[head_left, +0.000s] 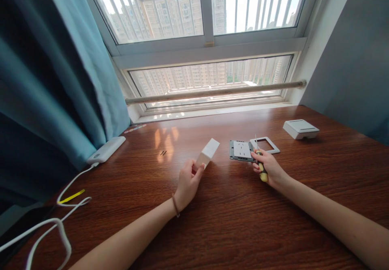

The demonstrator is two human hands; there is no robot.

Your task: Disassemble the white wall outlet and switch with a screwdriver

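My left hand [187, 181] is closed around one end of a white box-shaped piece [210, 148], tilted up above the table; its exact kind I cannot make out. In my right hand [270, 168] are two things: a wall socket [242, 150] with a white slotted face and grey mounting edges, and a screwdriver [263, 176] with a yellow and black handle, its thin shaft pointing up and away. Just behind that hand lies a white rectangular frame [272, 143]. Two small dark screws [163, 153] rest on the table to the left of my left hand.
A white box [300, 129] sits at the right on the brown wooden table [212, 221]. To the left are a white power bank [106, 150] with a white cable [73, 177] and a yellow strip [72, 196]. A blue curtain [100, 79] hangs there; a window is behind.
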